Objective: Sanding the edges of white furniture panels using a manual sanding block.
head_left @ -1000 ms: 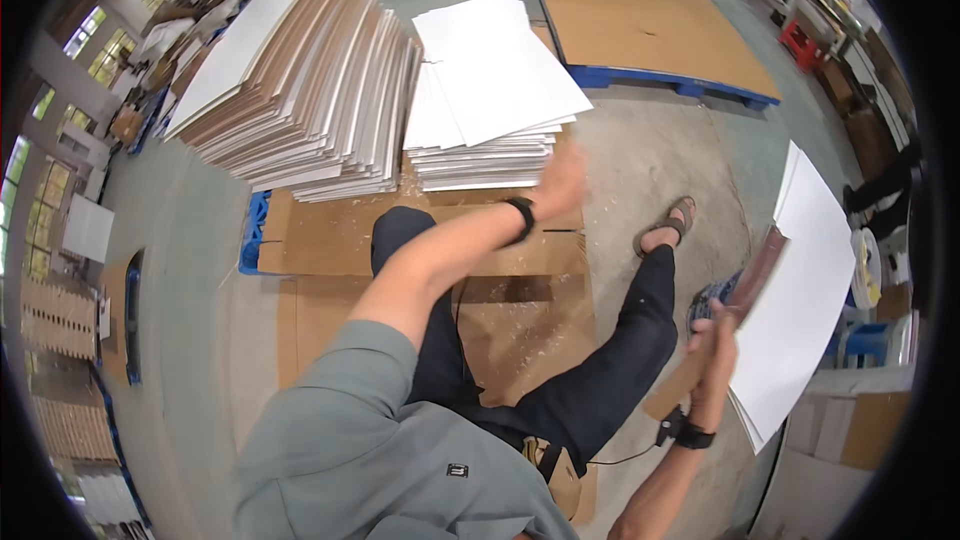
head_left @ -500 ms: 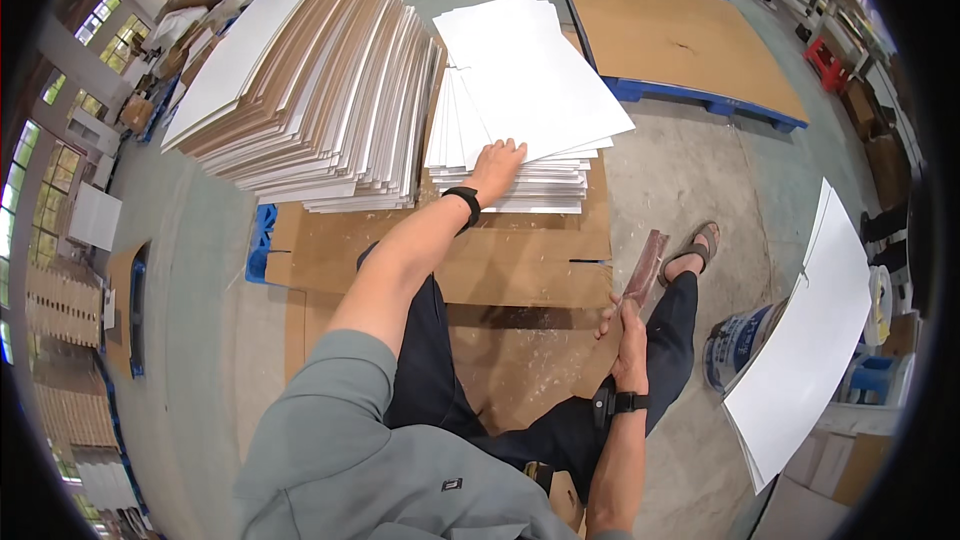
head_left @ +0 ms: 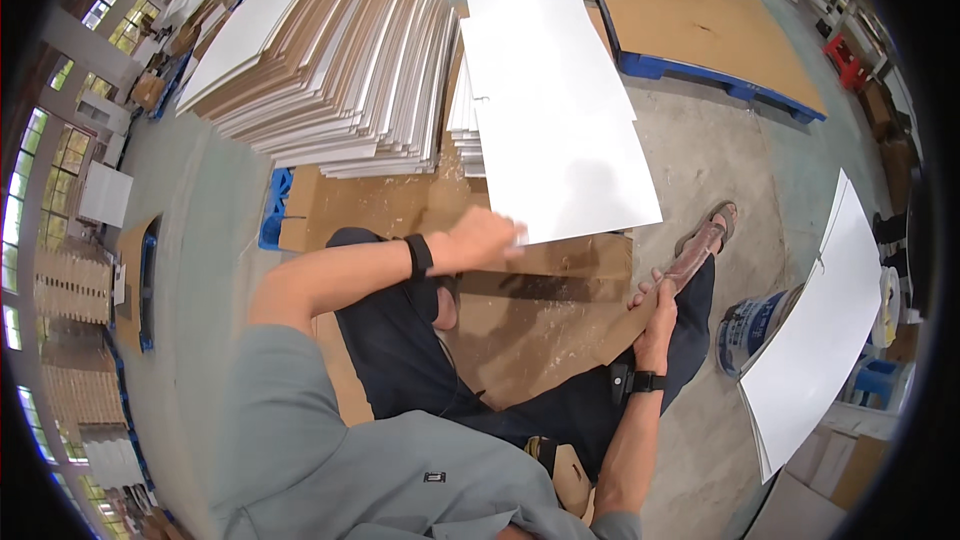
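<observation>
My left hand (head_left: 482, 240) is closed at the near left corner of a white sheet (head_left: 560, 130), its fingertips slightly blurred. That sheet reaches toward me past the front of a low stack of white sheets (head_left: 466, 125), covering most of it. In my right hand (head_left: 656, 325), above my right thigh, is a flat reddish-brown strip (head_left: 690, 262) pointing away from me; its lower end is hidden by the fingers. The strip's exact kind does not show.
A tall leaning stack of white and brown boards (head_left: 350, 70) stands left of the sheet, on a cardboard-covered blue pallet (head_left: 275, 205). Large white sheets (head_left: 815, 340) lean by a bucket (head_left: 745, 335) at right. Another cardboard-topped pallet (head_left: 710, 20) lies at far right.
My left hand has drawn the top white sheet toward me, off the front of the low stack. My right hand still holds the brown strip; the view has shifted slightly.
</observation>
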{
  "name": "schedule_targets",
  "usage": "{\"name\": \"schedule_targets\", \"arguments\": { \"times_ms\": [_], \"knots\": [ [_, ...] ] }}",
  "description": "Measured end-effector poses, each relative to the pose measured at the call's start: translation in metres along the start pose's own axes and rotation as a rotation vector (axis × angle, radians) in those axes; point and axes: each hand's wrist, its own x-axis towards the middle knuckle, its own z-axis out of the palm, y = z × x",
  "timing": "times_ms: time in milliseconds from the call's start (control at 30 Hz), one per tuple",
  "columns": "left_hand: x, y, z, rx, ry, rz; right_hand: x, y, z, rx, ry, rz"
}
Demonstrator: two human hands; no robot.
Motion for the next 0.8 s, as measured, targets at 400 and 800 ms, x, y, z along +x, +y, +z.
{"name": "schedule_targets", "arguments": {
  "times_ms": [400,800],
  "knots": [
    [0.077,-0.095,0.029,-1.424,0.544,-0.874,-0.025,0.005,0.000,-0.012,-0.075,-0.132],
    [-0.036,-0.113,-0.075,-0.758,0.732,-0.348,-0.062,0.015,0.039,-0.383,-0.230,-0.225]
  ]
}}
